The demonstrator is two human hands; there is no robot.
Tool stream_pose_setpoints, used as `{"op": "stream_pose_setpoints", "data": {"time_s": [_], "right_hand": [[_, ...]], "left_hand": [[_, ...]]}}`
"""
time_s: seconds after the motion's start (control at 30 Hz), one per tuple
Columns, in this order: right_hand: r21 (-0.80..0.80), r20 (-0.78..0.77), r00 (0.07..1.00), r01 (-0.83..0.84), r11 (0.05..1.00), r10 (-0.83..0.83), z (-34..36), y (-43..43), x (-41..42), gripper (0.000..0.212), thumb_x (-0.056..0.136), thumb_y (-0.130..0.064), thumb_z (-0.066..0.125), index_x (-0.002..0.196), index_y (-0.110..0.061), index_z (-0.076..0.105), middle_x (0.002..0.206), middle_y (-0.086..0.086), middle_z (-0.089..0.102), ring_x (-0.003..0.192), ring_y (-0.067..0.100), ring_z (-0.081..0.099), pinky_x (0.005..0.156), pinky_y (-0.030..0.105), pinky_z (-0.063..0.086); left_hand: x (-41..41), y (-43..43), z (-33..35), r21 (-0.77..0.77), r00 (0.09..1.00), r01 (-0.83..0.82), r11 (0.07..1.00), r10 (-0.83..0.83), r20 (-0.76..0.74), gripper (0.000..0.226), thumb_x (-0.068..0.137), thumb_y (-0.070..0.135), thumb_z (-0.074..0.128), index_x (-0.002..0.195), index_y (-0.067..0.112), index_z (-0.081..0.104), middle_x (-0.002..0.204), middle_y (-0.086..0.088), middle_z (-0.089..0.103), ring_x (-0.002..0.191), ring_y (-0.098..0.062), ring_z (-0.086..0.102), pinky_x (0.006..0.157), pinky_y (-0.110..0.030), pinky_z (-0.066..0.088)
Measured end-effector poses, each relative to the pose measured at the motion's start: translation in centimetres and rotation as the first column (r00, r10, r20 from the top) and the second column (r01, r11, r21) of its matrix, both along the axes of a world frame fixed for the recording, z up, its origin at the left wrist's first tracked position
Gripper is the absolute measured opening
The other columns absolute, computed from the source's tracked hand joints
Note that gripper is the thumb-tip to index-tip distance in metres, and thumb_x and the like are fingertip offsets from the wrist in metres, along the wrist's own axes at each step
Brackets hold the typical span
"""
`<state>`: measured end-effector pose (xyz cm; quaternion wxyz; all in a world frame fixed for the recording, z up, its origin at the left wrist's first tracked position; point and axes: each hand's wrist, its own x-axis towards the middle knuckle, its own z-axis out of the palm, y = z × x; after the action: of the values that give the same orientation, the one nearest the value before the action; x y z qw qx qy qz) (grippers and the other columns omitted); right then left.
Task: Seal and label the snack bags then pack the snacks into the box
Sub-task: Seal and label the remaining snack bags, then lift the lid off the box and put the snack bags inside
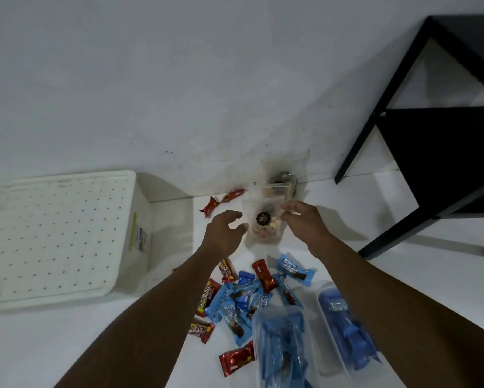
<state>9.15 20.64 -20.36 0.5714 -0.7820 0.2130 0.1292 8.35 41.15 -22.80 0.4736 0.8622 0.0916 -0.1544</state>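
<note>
Head view: looking down at a white floor (347, 219) where it is meeting a white wall (179, 79).
White box: a lidded white box (58, 236) with a perforated top is sitting at the far left, close against the wall.
Red wrappers by the wall: two red snack wrappers (222, 201) are lying at the wall's foot, between the box and the hands.
Left hand: the left hand (225, 229) is reaching forward on a straight forearm, palm turned inward, fingers spread and curled, thumb tip just beside the left edge of the bag; I cannot tell whether it is touching. It is hanging open, gripping nothing.
Snack bag: a clear snack bag (266, 225) with pale round snacks and a round black label (263, 218) is standing upright between both hands, near the wall.
Second bag: another clear bag (280, 189) is standing just behind it against the wall; its contents are blurred.
Right hand: the right hand (305, 222) is reaching in from the right, wrist bent, fingertips pinching the bag's upper right corner.
Loose snacks: blue and red wrapped snacks (246, 298) are lying scattered between the forearms.
Filled bags: two clear bags of blue snacks (347, 326) are lying at the bottom right, blurred.
Black frame: a black table (431, 135) is standing at the far right.
</note>
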Motion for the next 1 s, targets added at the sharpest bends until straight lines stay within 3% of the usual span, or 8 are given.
{"op": "stream_pose_setpoints", "data": {"time_s": [0.07,0.13,0.27,0.5,0.57,0.67,0.87,1.0], "right_hand": [[0.013,-0.005,1.0,0.016,1.0,-0.016,1.6,0.9,-0.7,0.014,0.086,-0.018,0.065,0.095,-0.028,0.069,0.11,-0.001,0.064,0.095,0.016,0.058,0.09,0.039,0.052],[0.025,0.005,1.0,-0.003,1.0,0.003,3.4,2.6,-1.8,0.013,0.086,-0.015,0.064,0.088,-0.027,0.069,0.099,-0.001,0.065,0.088,0.016,0.058,0.085,0.039,0.052],[0.024,0.022,0.997,-0.068,0.997,0.068,6.3,6.7,-4.0,0.014,0.087,-0.015,0.066,0.1,-0.019,0.069,0.091,0.002,0.065,0.081,0.016,0.059,0.072,0.034,0.052],[-0.036,0.087,0.962,-0.257,0.966,0.259,9.2,15.8,-9.6,0.017,0.086,-0.017,0.068,0.103,-0.016,0.066,0.082,0.0,0.057,0.082,0.019,0.055,0.083,0.038,0.051],[-0.061,0.094,0.946,-0.304,0.951,0.309,9.3,18.0,-11.0,0.023,0.087,-0.02,0.067,0.11,-0.016,0.064,0.084,-0.002,0.054,0.084,0.018,0.055,0.089,0.041,0.051],[-0.079,0.098,0.922,-0.367,0.927,0.374,9.5,21.0,-13.1,0.029,0.088,-0.021,0.065,0.117,-0.019,0.061,0.091,-0.001,0.059,0.088,0.018,0.058,0.082,0.036,0.05],[-0.192,0.176,0.842,-0.479,0.857,0.51,10.1,26.2,-15.7,0.037,0.09,-0.023,0.064,0.126,-0.019,0.056,0.126,0.006,0.058,0.111,0.019,0.056,0.086,0.029,0.044],[-0.244,0.211,0.796,-0.518,0.82,0.567,10.1,28.1,-16.2,0.039,0.09,-0.029,0.065,0.127,-0.021,0.055,0.129,0.006,0.057,0.117,0.018,0.055,0.086,0.026,0.039]], "left_hand": [[-1.2,1.2,1.5,-0.007,1.0,0.011,1.0,-0.011,0.005,0.038,0.09,0.036,0.07,0.126,0.023,0.064,0.136,0.0,0.061,0.125,-0.015,0.056,0.095,-0.022,0.038],[-2.8,2.9,3.1,-0.01,1.0,0.012,1.0,-0.011,0.019,0.038,0.09,0.035,0.072,0.125,0.022,0.064,0.134,-0.002,0.062,0.125,-0.017,0.057,0.099,-0.026,0.041],[-6.2,6.6,6.2,-0.017,0.999,0.005,1.0,-0.004,0.045,0.04,0.088,0.034,0.074,0.124,0.021,0.065,0.13,-0.003,0.065,0.116,-0.024,0.063,0.103,-0.041,0.05],[-13.2,15.0,10.2,0.059,0.989,-0.066,0.996,0.057,0.137,0.045,0.091,0.033,0.07,0.133,0.021,0.059,0.135,-0.004,0.062,0.12,-0.02,0.06,0.095,-0.03,0.045],[-15.3,17.4,10.9,0.083,0.984,-0.093,0.992,0.079,0.159,0.045,0.091,0.034,0.07,0.133,0.021,0.059,0.135,-0.003,0.062,0.123,-0.019,0.058,0.095,-0.028,0.042],[-18.4,20.8,11.8,0.106,0.976,-0.141,0.984,0.121,0.18,0.045,0.09,0.035,0.071,0.131,0.022,0.06,0.132,-0.004,0.064,0.121,-0.018,0.058,0.099,-0.03,0.046],[-23.0,26.8,13.1,0.123,0.948,-0.274,0.954,0.247,0.203,0.044,0.089,0.035,0.072,0.129,0.024,0.06,0.132,-0.004,0.063,0.121,-0.017,0.058,0.098,-0.028,0.044],[-25.3,28.8,13.9,0.139,0.922,-0.357,0.924,0.324,0.21,0.051,0.087,0.041,0.073,0.132,0.025,0.059,0.137,-0.004,0.061,0.125,-0.021,0.057,0.106,-0.037,0.045]]}}
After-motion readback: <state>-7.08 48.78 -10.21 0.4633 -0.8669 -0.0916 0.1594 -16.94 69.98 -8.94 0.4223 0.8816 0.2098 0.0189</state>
